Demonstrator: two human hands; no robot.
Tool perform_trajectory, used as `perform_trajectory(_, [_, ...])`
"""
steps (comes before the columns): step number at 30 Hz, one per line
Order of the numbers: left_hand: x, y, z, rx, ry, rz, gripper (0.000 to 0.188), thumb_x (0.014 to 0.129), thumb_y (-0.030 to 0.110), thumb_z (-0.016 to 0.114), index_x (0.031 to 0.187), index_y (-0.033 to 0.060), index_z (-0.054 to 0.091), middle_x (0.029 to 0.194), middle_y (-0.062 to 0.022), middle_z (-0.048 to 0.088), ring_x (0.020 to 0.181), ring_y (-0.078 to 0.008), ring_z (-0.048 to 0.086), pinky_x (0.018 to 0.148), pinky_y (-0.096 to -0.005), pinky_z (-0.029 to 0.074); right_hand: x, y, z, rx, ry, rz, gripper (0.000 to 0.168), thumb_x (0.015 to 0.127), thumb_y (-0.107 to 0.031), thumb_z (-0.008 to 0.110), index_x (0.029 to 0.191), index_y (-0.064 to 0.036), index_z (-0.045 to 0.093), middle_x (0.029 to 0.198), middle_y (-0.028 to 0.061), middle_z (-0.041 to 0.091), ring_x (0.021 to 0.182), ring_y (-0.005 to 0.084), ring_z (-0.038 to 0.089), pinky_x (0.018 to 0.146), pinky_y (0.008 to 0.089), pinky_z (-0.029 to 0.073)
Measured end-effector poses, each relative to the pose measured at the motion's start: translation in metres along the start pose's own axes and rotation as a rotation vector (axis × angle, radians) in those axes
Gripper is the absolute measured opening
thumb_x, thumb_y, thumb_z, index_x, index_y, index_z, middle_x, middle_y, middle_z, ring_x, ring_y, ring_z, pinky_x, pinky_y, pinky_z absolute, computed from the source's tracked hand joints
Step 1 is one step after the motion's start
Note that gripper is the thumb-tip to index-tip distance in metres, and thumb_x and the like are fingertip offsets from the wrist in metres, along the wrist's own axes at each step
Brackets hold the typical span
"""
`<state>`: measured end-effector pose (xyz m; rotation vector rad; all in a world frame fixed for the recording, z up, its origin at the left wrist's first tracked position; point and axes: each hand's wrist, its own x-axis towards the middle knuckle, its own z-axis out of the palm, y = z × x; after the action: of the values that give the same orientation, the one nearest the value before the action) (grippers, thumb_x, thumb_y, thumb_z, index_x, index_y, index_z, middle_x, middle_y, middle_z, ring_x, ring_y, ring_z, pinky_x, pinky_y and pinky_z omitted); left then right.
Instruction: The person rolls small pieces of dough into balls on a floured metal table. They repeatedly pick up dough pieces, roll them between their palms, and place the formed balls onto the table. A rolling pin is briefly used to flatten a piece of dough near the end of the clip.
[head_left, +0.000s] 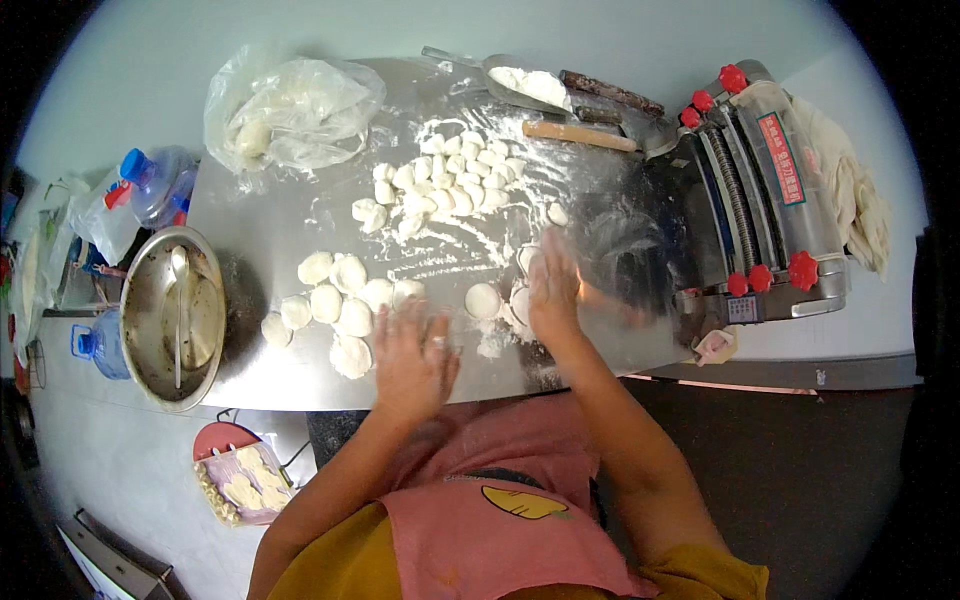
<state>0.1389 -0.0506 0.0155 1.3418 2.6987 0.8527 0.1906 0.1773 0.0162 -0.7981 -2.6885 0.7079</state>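
My left hand is flat and palm down at the table's near side, blurred, with its fingertips by a floured dough disc. Several flattened dough discs lie left of it. My right hand stretches forward, its fingers extended and partly covering two dough rounds; whether it presses on them I cannot tell. Between my hands lies another flat disc beside loose flour. One small dough piece sits beyond my right fingertips. A cluster of small dough lumps rests on flour farther back.
On the steel table are a plastic bag with dough, a flour scoop and a wooden rolling pin. A dough-rolling machine stands right. A metal bowl with a spoon is at the left edge.
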Motion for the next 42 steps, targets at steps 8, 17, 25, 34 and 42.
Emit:
perform_trajectory(8, [0.026,0.018,0.01,-0.03,-0.028,0.257,0.043,0.088,0.028,0.066,0.124,0.0036,0.065,0.134,-0.0184,0.057,0.134,-0.0379,0.048,0.119,-0.0601,0.025,0.058,-0.09,0.008,0.289,-0.212,-0.296,0.05,0.104,-0.039,0.047,0.143,-0.009,0.054,0.151,0.0151,0.048,0.143,0.0348,0.039,0.121,0.0471,0.025])
perform_trajectory(17, [0.053,-0.013,0.018,0.189,-0.162,0.19,0.047,0.092,0.022,0.057,0.135,0.0041,0.059,0.146,-0.0182,0.049,0.141,-0.0371,0.041,0.119,-0.0643,0.022,0.125,-0.14,0.08,-0.45,-0.314,-0.595,0.047,0.102,-0.037,0.05,0.149,-0.029,0.049,0.159,0.0033,0.042,0.151,0.0305,0.027,0.123,0.0557,0.017])
perform_trajectory(25, [-0.004,-0.061,-0.057,0.261,0.054,-0.182,0.073,0.085,0.041,0.069,0.146,0.0065,0.048,0.156,-0.0269,0.034,0.148,-0.0462,0.026,0.117,-0.0721,0.012,0.076,-0.063,0.017,-0.507,-0.323,-0.432,0.051,0.102,-0.039,0.051,0.151,-0.026,0.047,0.16,0.0069,0.039,0.152,0.035,0.023,0.122,0.0566,0.014])
perform_trajectory(34, [0.001,-0.092,-0.06,0.299,0.063,-0.33,0.095,0.08,0.054,0.072,0.154,0.0061,0.036,0.153,-0.0339,0.03,0.144,-0.0529,0.025,0.118,-0.0641,0.018,-0.037,-0.101,0.044,-0.053,-0.452,-0.541,0.095,0.086,-0.052,0.069,0.157,-0.003,0.028,0.165,0.0238,0.016,0.152,0.0459,0.016,0.12,0.0634,0.014])
perform_trajectory(42, [0.117,-0.151,-0.037,0.082,0.163,-0.189,0.064,0.095,0.035,0.062,0.147,0.0024,0.047,0.152,-0.0298,0.037,0.141,-0.0459,0.036,0.119,-0.0533,0.026,0.06,-0.128,0.055,-0.209,-0.254,-0.468,0.082,0.093,-0.047,0.063,0.159,-0.013,0.029,0.163,0.0154,0.03,0.152,0.0341,0.024,0.123,0.0553,0.015])
